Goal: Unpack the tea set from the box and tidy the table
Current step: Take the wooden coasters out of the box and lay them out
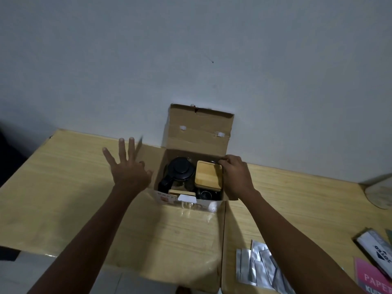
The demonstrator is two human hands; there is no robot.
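Observation:
An open cardboard box (198, 132) stands on the wooden table (70, 179) against the wall. Inside it I see a glass teapot with a black lid (180, 171) on the left and a container with a square bamboo lid (209, 176) on the right. A dark glass cup (206, 194) lies near the front of the box. My right hand (236, 175) reaches into the box and its fingers curl round the far right edge of the bamboo lid. My left hand (127, 166) hovers with fingers spread over the box's left flap (146, 158).
Several silver sachets (257, 266) lie on the table at the front right. A silver packet (376, 249) and a pink paper pack (371, 276) sit at the right edge. A pale round object (379, 194) rests at the far right. The box's front flap (180, 240) lies flat towards me.

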